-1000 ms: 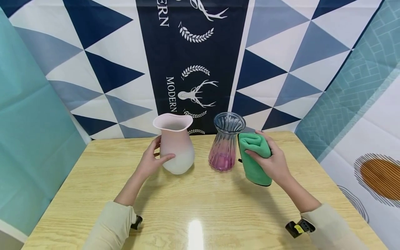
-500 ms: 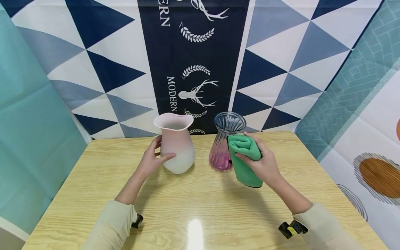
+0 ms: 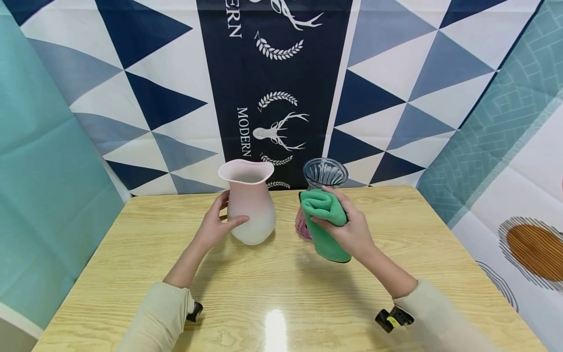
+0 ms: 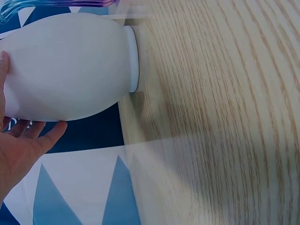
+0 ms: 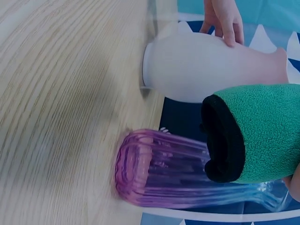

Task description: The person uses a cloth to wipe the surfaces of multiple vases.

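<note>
A frosted vase (image 3: 251, 215), pink at the wavy rim and white below, stands upright on the table. My left hand (image 3: 215, 222) holds its left side, thumb across the front and fingers behind. To the right stands a ribbed glass vase (image 3: 326, 171), blue at the neck and pink at the base. In my right hand (image 3: 352, 230) I grip a rolled green towel (image 3: 327, 234) with black edging, raised in front of the glass vase and covering much of it in the head view. The right wrist view shows the towel (image 5: 267, 131) over the glass vase's upper part (image 5: 154, 168).
Both vases stand near the back edge of the light wooden table (image 3: 246, 293). Behind it hangs a patterned curtain (image 3: 176, 112) with triangles and deer prints. Teal cloth (image 3: 53, 171) hangs at the left, and a patterned cloth (image 3: 519, 205) hangs at the right.
My right hand has moved left with the green towel, from beside the glass vase to in front of it. The left hand and the frosted vase have stayed in place.
</note>
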Available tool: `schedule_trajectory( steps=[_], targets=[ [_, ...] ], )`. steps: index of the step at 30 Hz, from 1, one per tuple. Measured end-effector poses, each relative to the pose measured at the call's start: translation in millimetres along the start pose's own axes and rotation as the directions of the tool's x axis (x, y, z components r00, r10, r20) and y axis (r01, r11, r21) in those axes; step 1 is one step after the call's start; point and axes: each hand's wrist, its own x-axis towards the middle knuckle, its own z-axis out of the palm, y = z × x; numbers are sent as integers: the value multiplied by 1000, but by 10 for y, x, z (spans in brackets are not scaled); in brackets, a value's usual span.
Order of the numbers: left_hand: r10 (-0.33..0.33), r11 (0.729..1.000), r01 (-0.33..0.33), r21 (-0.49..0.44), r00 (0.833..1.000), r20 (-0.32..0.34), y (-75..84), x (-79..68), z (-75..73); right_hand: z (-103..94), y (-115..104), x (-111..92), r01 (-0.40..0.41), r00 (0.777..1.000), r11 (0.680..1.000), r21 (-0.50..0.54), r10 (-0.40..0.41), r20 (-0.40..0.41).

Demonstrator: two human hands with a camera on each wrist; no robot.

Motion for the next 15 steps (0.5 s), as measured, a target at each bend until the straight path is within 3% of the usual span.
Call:
schedule_trajectory(
  steps=[15],
  targets=[
    [-24, 999, 25, -33, 1000, 17, 13, 38, -15, 330, -99, 134, 14, 1000, 998, 62, -15, 3]
  ],
)
